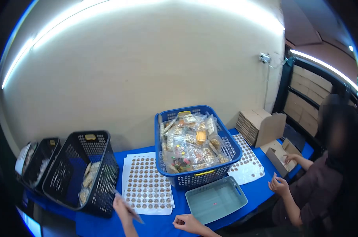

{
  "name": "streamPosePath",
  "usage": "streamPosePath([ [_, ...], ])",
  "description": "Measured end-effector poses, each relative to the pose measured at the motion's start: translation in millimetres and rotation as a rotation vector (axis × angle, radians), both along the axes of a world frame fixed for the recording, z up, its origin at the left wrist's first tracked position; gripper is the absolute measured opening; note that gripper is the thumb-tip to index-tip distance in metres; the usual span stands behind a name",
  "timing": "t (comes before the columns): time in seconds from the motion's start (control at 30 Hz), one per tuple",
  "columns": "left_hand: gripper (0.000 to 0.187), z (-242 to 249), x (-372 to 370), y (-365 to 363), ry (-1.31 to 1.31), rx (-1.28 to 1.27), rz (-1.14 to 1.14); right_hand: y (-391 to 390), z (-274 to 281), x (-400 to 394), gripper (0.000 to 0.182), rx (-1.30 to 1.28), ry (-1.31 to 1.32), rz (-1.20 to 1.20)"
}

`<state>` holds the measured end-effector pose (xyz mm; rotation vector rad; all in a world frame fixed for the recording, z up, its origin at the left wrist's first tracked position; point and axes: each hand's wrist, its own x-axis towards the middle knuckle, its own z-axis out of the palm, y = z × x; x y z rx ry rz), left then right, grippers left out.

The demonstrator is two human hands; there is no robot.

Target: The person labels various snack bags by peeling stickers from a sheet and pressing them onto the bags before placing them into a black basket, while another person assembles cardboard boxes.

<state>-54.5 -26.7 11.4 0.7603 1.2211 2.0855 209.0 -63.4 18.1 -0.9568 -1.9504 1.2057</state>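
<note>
My left hand (123, 209) is closed on a thin flat packet (134, 213), held edge-on beside the black basket (112, 177); its contents do not show. My right hand (188, 224) has its fingers curled together in front of the grey-green tray (216, 201); whatever they may hold is hidden. A sheet of round brown stickers (149, 185) lies on the blue cloth beyond and between my hands. Several clear snack packets (190, 142) fill the blue basket (198, 179) behind the tray. A few packets (90, 177) lie inside the black basket.
Smaller dark baskets (41, 162) stand at the far left. Another sticker sheet (248, 162) lies right of the blue basket, near stacked flat cardboard (252, 124). On the right a co-worker (313, 189) has one hand at an open cardboard box (277, 160).
</note>
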Motion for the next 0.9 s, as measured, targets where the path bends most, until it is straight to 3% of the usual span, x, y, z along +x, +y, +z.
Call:
streamPosePath([
  [0.07,0.029,-2,-23,4,-0.031,-0.131,0.059,-4,-5,2,0.018,0.060,-0.009,-0.028],
  [0.13,0.029,2,-16,-5,0.150,-0.298,-0.160,-8,9,3,0.023,0.120,0.022,-0.047],
  [0.17,0.029,-25,-20,0,0.148,-0.413,-0.321,-7,10,-1,0.034,0.144,0.003,-0.073],
  [0.2,0.014,-13,-7,-10,0.125,-0.589,-0.511,-7,20,-3,0.035,0.282,-0.010,-0.127],
  [0.23,0.013,-14,4,-7,0.314,-0.721,-0.627,-7,37,-5,0.037,0.424,-0.023,-0.172],
  [0.3,0.011,-32,33,-12,0.299,-0.647,-0.892,-2,29,-17,0.036,0.639,-0.045,-0.149],
  [0.33,0.012,-81,33,-3,0.184,-0.505,-1.011,6,3,-23,0.034,0.638,-0.169,-0.044],
  [0.37,0.019,-93,39,-2,0.360,-0.752,-0.921,13,-7,-24,0.032,0.591,-0.129,0.039],
  [0.4,0.019,-95,48,-5,0.414,-0.761,-0.940,17,-11,-24,0.031,0.541,-0.089,0.120],
  [0.5,0.020,-76,68,-14,0.458,-0.389,-1.104,19,24,-14,0.027,0.454,0.003,-0.080],
  [0.63,0.022,-55,88,-23,0.471,-0.044,-1.190,22,45,-1,0.025,0.408,0.015,-0.009],
  [0.67,0.023,-54,90,-20,0.494,-0.048,-1.212,20,42,-1,0.025,0.433,-0.026,-0.003],
  [0.77,0.035,-70,71,-11,0.727,-0.414,-1.354,25,38,4,0.024,0.397,-0.140,0.111],
  [0.9,0.029,-44,85,-23,0.542,-0.445,-1.160,24,36,10,0.013,0.410,-0.060,0.159],
])
